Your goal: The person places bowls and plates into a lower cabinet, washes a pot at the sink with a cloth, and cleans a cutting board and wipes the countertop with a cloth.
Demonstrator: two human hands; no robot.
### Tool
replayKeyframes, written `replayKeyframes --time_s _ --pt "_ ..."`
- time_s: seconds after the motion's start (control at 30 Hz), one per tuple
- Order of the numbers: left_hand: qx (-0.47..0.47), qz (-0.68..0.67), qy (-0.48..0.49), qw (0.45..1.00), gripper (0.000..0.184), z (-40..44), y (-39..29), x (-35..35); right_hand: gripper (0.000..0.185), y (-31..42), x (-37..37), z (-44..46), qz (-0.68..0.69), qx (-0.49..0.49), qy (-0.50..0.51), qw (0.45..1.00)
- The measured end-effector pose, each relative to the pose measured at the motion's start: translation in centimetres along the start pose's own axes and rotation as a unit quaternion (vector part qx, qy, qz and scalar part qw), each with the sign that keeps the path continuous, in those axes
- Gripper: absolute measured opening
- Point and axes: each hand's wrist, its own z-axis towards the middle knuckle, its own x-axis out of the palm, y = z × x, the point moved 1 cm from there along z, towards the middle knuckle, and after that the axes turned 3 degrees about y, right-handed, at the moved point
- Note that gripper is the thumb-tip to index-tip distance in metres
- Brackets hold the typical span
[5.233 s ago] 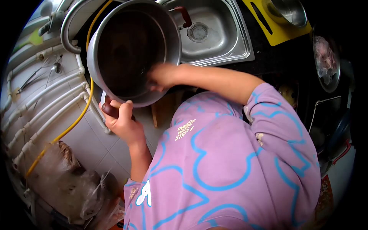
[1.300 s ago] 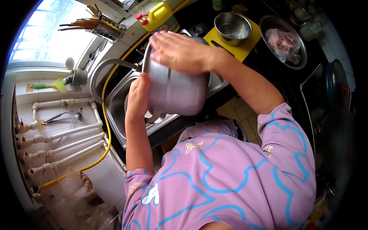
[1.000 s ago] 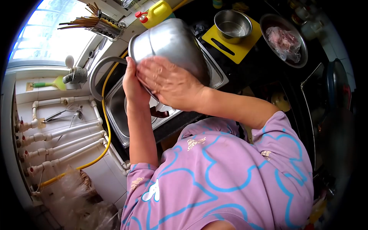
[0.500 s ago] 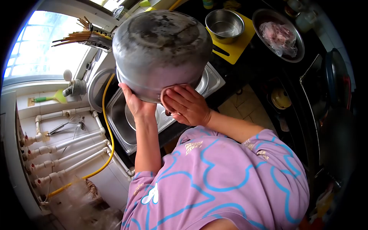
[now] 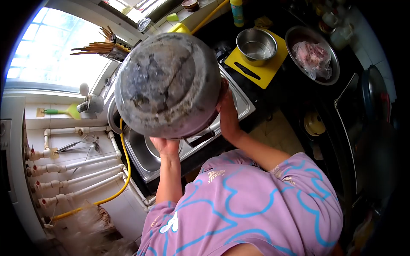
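A large metal pot (image 5: 168, 85) is held up over the sink (image 5: 143, 158), its stained underside facing me. My left hand (image 5: 165, 146) grips its lower rim, with the fingertips hidden behind the pot. At the pot's right side my right hand (image 5: 226, 109) is closed on it near a side handle, its fingers partly hidden. Another dark handle (image 5: 200, 138) hangs from the lower edge. The inside of the pot is out of sight.
On a yellow cutting board (image 5: 273, 70) stands a steel bowl (image 5: 256, 45). Right of it, a basin (image 5: 294, 38) holds bagged meat (image 5: 314, 59). Chopsticks (image 5: 100, 48) stand by the window. A yellow hose (image 5: 124, 183) and white pipes (image 5: 85, 162) run at left.
The pot has turned from side-on to bottom toward me, its handles swinging round. My right hand has gone from lying flat on its side to gripping its right edge.
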Motion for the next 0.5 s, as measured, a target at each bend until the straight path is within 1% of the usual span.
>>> replayKeyframes --time_s 0.03,0.07,0.13,0.17,0.2,0.23,0.27,0.3,0.33,0.37,0.4,0.43,0.47,0.5 --pt "-0.011 -0.023 0.001 1.000 0.052 -0.6 -0.6 -0.5 0.059 -1.6 -0.3 0.4 0.094 0.022 -0.007 0.995" --pt "-0.011 -0.028 -0.008 0.999 0.051 -1.2 -1.5 -2.0 0.059 -2.3 -0.6 1.4 0.129 0.043 0.007 0.991" --pt "-0.017 -0.040 -0.024 0.999 0.051 -1.9 -3.1 -4.8 0.054 -0.4 -1.6 4.0 0.238 0.090 0.068 0.965" --pt "-0.012 -0.037 -0.024 0.999 0.051 -2.4 -4.3 -5.1 0.050 -1.3 -1.4 5.3 0.216 0.107 0.089 0.966" --pt "-0.019 -0.022 -0.016 0.999 0.051 -2.2 -4.9 -5.0 0.043 -0.8 -1.4 6.9 0.241 0.167 0.060 0.954" --pt "-0.020 0.001 0.008 1.000 0.051 -2.3 -5.4 -4.2 0.033 -3.5 -1.4 8.6 0.167 0.141 0.054 0.974" --pt "-0.019 0.029 0.039 0.999 0.051 -2.5 -6.0 -3.3 0.022 -4.4 -0.9 10.0 0.308 0.217 0.003 0.926" --pt "-0.002 0.062 0.056 0.997 0.051 -2.5 -6.0 -2.2 0.017 -6.5 -1.0 10.8 0.397 0.176 -0.039 0.900" --pt "0.144 0.299 -0.128 0.935 0.052 -2.4 -5.1 -0.5 0.013 -8.4 -2.1 11.1 0.495 0.135 -0.045 0.857" --pt "0.120 0.206 -0.163 0.957 0.060 -3.1 -3.8 2.9 0.013 -7.4 -3.2 10.4 0.441 0.257 -0.145 0.848" --pt "0.009 0.161 0.033 0.986 0.071 -3.4 -6.2 1.4 0.013 -7.0 -3.7 9.6 0.396 0.253 -0.174 0.866" --pt "0.052 0.226 0.008 0.973 0.077 -3.1 -5.7 2.5 0.013 -7.4 -4.6 8.0 0.359 0.264 -0.197 0.873" --pt "0.055 0.277 -0.030 0.959 0.079 -2.7 -6.6 2.4 0.014 -7.8 -5.4 6.4 0.323 0.275 -0.220 0.878" --pt "0.091 0.326 -0.047 0.940 0.078 -2.5 -8.2 1.2 0.014 -7.1 -6.2 4.3 0.299 0.308 -0.226 0.874"
